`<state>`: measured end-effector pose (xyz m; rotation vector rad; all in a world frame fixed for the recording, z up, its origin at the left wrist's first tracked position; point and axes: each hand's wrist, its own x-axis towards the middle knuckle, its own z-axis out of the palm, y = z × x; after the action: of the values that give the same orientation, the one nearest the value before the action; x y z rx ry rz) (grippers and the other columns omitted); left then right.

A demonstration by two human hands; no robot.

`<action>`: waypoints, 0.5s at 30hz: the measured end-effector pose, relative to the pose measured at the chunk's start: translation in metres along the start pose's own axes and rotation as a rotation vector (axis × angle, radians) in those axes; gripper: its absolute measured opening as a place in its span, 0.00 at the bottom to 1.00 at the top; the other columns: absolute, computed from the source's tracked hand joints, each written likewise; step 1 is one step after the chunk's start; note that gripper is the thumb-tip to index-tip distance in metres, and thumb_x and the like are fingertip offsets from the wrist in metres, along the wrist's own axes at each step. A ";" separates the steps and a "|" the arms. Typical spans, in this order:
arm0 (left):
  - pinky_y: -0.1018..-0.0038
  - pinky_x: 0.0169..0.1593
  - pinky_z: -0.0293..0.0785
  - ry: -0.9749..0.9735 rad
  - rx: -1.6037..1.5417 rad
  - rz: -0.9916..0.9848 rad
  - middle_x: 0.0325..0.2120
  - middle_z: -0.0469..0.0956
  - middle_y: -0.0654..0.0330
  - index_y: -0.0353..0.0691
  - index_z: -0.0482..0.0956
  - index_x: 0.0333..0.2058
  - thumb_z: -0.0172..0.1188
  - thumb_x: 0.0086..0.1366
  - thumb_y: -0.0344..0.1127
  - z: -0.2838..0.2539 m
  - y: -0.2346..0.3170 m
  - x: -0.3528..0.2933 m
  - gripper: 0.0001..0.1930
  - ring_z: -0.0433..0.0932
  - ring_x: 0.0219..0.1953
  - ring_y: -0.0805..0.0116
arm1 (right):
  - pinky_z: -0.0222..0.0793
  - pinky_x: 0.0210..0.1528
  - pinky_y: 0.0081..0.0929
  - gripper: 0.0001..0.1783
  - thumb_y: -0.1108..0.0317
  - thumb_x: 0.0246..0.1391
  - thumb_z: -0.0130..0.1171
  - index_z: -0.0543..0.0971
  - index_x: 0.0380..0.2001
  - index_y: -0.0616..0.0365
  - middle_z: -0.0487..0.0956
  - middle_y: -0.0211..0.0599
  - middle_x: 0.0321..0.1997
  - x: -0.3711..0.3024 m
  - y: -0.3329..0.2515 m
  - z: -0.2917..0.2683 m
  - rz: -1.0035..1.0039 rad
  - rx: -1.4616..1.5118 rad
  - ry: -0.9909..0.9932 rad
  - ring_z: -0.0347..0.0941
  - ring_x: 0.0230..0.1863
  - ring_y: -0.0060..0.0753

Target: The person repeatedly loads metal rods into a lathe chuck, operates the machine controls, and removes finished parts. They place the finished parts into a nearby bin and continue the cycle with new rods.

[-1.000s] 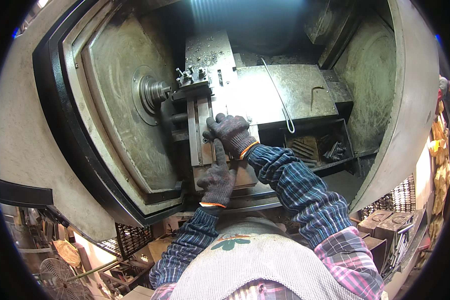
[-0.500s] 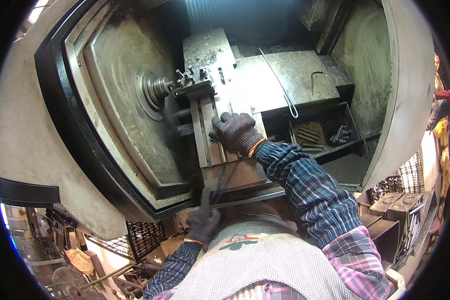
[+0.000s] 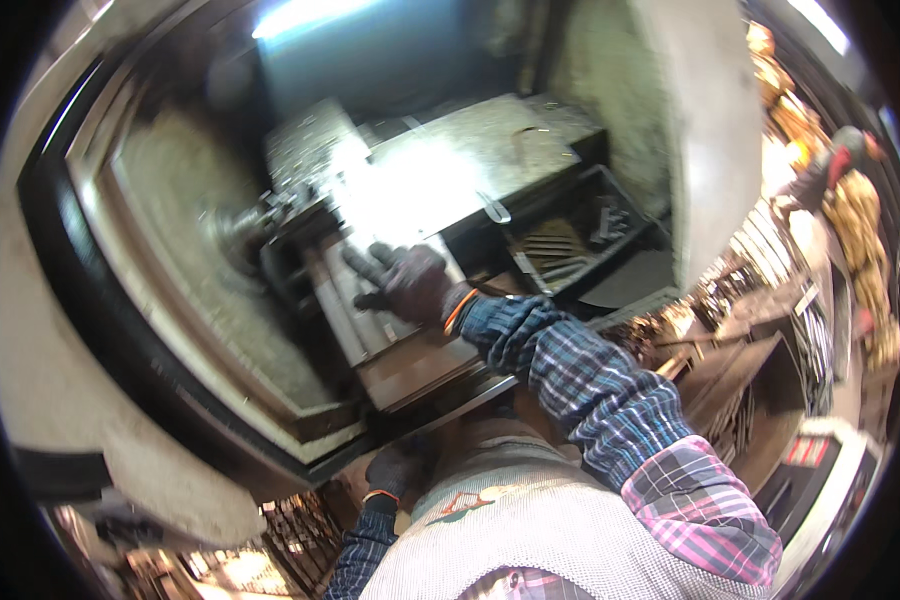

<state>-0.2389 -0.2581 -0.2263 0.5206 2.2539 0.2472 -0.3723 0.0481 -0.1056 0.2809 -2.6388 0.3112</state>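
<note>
My right hand [image 3: 402, 285], in a dark knit glove, lies over the grooved metal slide [image 3: 332, 290] of a lathe. Its fingers are spread, with nothing visible between them. Beyond the fingertips, to the left, a tool holder [image 3: 292, 207] faces the round spindle [image 3: 238, 235], both blurred. Low down in front of the machine is my left hand [image 3: 400, 470], also gloved in dark knit, close to the apron [image 3: 500, 480]. Its fingers are in shadow, so I cannot see whether they hold anything.
Right of the slide, a metal cover [image 3: 515, 140] carries a hooked wire rod [image 3: 493, 207]. A black tray [image 3: 598, 185] holds several metal bars and small parts. The machine's pale door [image 3: 705, 140] stands at the right. Another person [image 3: 842, 165] is farther off there.
My view has swung to the right, shifting the machine leftward. My left hand, earlier raised near the machine's edge, is now lower in shadow. My right hand's fingers have spread over the slide.
</note>
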 end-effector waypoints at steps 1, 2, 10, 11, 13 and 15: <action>0.57 0.54 0.77 -0.150 0.206 0.057 0.43 0.84 0.42 0.42 0.86 0.44 0.55 0.62 0.53 -0.008 0.011 0.003 0.23 0.83 0.49 0.43 | 0.71 0.29 0.42 0.42 0.30 0.63 0.45 0.64 0.72 0.41 0.77 0.46 0.50 -0.016 -0.001 -0.009 0.012 0.024 0.109 0.78 0.32 0.43; 0.57 0.55 0.77 -0.280 0.450 0.128 0.44 0.84 0.42 0.42 0.86 0.45 0.54 0.63 0.53 -0.013 0.023 0.010 0.24 0.82 0.49 0.42 | 0.71 0.27 0.41 0.43 0.30 0.63 0.45 0.63 0.72 0.42 0.78 0.46 0.50 -0.036 -0.005 -0.018 0.024 0.027 0.197 0.78 0.30 0.42; 0.56 0.56 0.76 -0.269 0.177 0.913 0.44 0.84 0.42 0.43 0.87 0.42 0.59 0.63 0.51 0.019 0.159 0.085 0.19 0.82 0.50 0.44 | 0.72 0.28 0.42 0.33 0.41 0.65 0.55 0.71 0.65 0.50 0.79 0.42 0.41 -0.278 -0.045 -0.073 0.632 0.207 0.207 0.78 0.31 0.45; 0.57 0.55 0.77 -0.331 0.165 1.008 0.44 0.84 0.46 0.45 0.87 0.42 0.61 0.62 0.50 0.031 0.190 0.111 0.18 0.83 0.48 0.45 | 0.74 0.30 0.42 0.33 0.41 0.66 0.54 0.71 0.64 0.50 0.80 0.43 0.44 -0.307 -0.050 -0.080 0.732 0.264 0.233 0.79 0.34 0.46; 0.59 0.52 0.79 -0.553 0.087 0.582 0.45 0.84 0.51 0.46 0.87 0.42 0.66 0.59 0.48 0.048 0.240 0.141 0.17 0.83 0.45 0.47 | 0.77 0.35 0.42 0.32 0.42 0.66 0.53 0.72 0.64 0.51 0.81 0.44 0.50 -0.353 -0.067 -0.096 0.989 0.317 0.173 0.81 0.40 0.48; 0.57 0.44 0.81 -0.187 0.398 1.389 0.38 0.82 0.51 0.48 0.86 0.35 0.66 0.59 0.43 0.060 0.298 0.160 0.09 0.83 0.40 0.48 | 0.79 0.40 0.42 0.33 0.41 0.66 0.51 0.71 0.64 0.51 0.80 0.46 0.56 -0.395 -0.100 -0.123 1.142 0.100 0.090 0.82 0.46 0.49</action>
<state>-0.2046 0.0805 -0.2720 2.1490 1.3921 0.3903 0.0483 0.0424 -0.1679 -1.2122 -2.4042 0.7681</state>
